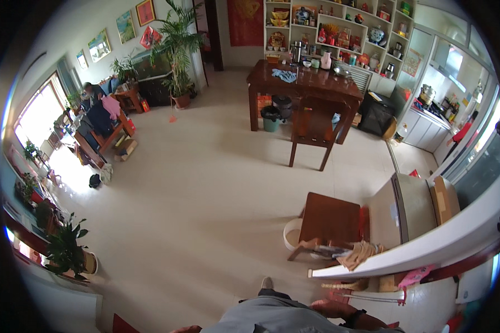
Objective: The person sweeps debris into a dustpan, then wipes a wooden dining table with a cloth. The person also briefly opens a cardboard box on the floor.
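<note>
My right hand [329, 309] hangs beside my hip at the bottom of the view, a dark band on its wrist. Its fingers are too indistinct to show whether they hold anything. Only a sliver of my left hand [187, 329] shows at the lower edge, left of my grey shirt [271, 314]. One shoe [267, 283] points forward on the tiled floor [191, 200]. Nearest my right hand are a white wall end [316, 273] and a woven item [341, 286]. Ahead to the right stands a wooden chair [331, 218] with cloths [358, 254] draped on it.
A white bucket [292, 234] sits beside that chair. Farther off are a wooden dining table [316, 83], another chair [314, 125] and a green bin [271, 120]. A potted plant [62, 245] stands left. People are by the sofa [92, 93] and in the kitchen [462, 132].
</note>
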`<state>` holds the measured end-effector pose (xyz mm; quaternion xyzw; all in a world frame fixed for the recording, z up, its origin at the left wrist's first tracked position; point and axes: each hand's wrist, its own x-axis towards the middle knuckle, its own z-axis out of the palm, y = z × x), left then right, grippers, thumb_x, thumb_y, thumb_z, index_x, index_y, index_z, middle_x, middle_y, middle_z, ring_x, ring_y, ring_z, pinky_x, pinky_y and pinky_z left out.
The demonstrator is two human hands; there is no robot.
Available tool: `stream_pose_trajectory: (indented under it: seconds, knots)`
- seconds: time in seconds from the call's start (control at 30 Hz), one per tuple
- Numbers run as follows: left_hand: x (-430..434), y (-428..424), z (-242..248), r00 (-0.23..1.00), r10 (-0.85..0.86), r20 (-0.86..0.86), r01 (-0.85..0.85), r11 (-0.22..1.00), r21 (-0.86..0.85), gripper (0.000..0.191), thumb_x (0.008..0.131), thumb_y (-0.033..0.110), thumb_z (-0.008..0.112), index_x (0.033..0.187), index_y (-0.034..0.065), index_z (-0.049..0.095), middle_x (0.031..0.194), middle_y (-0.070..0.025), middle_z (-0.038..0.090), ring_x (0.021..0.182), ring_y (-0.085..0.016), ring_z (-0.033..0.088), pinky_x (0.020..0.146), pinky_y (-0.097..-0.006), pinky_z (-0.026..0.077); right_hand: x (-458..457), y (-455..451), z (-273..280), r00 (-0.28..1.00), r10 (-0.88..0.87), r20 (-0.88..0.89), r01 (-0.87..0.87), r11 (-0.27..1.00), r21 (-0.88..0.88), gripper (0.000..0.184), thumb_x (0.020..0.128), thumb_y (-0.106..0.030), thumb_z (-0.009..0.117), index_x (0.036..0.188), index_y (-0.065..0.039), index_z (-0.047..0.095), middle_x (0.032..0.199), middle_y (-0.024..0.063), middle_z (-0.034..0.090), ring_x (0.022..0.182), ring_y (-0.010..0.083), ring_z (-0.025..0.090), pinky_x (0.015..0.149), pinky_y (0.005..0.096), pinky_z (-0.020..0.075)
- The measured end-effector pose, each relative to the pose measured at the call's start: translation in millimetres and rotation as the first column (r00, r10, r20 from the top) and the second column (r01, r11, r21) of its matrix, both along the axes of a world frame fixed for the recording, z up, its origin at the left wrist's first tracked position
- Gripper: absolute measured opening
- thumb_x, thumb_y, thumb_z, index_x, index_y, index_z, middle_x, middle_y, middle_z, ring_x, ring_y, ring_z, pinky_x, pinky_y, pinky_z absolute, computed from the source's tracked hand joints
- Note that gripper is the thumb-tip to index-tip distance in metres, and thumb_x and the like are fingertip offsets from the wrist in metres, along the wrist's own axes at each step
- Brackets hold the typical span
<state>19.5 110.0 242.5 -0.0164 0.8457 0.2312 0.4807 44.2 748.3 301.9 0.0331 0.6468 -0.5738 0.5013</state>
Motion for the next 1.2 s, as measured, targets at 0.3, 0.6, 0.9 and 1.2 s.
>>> stream_pose_trajectory:
  seconds: [0.3, 0.6, 0.9, 1.2]
  knots:
    - [-108.9, 10.6, -23.2, 0.982, -0.126, -0.139, 0.114, 0.989, -0.091, 0.023, 0.088, 0.029, 0.064, 0.100, 0.0146, 0.077, 0.099, -0.0065, 0.077, 0.097, -0.030, 0.076, 0.074, -0.0459, 0.061, -81.7, 25.1, -17.9, 0.979, 0.146, -0.140, -0.155, 0.987, -0.050, 0.029, 0.104, -0.027, 0.061, 0.118, -0.006, 0.075, 0.114, 0.0098, 0.077, 0.101, 0.0234, 0.071, 0.091, 0.0404, 0.0557]
    - [-218.3, 9.0, -74.3, 0.892, -0.388, -0.230, 0.374, 0.921, -0.105, 0.020, 0.086, 0.026, 0.065, 0.097, 0.0146, 0.078, 0.097, -0.0061, 0.078, 0.096, -0.030, 0.076, 0.072, -0.0459, 0.061, -201.8, -33.7, -32.6, 0.994, -0.022, -0.103, 0.029, 0.997, 0.068, 0.025, 0.100, -0.025, 0.064, 0.112, -0.007, 0.076, 0.108, 0.0115, 0.077, 0.095, 0.0280, 0.072, 0.084, 0.0439, 0.0574]
    - [-444.5, -87.6, -102.1, 0.355, -0.843, -0.404, 0.758, 0.513, -0.403, 0.013, 0.082, 0.020, 0.068, 0.089, 0.0156, 0.079, 0.088, -0.0052, 0.077, 0.087, -0.029, 0.077, 0.066, -0.0460, 0.061, -312.5, -121.7, -82.8, 0.960, -0.094, -0.264, 0.185, 0.919, 0.347, 0.020, 0.096, -0.023, 0.067, 0.105, -0.007, 0.077, 0.102, 0.0131, 0.077, 0.089, 0.0327, 0.074, 0.076, 0.0474, 0.0592]
    - [-694.9, -25.4, -119.9, 0.684, -0.449, -0.575, 0.409, 0.889, -0.208, 0.014, 0.082, 0.021, 0.068, 0.085, 0.0103, 0.078, 0.085, -0.0137, 0.075, 0.086, -0.032, 0.076, 0.072, -0.0473, 0.061, -388.1, -116.8, -140.2, 0.786, -0.360, -0.503, 0.562, 0.756, 0.336, 0.011, 0.091, -0.013, 0.073, 0.085, -0.004, 0.071, 0.074, 0.0109, 0.069, 0.067, 0.0278, 0.069, 0.056, 0.0388, 0.0531]
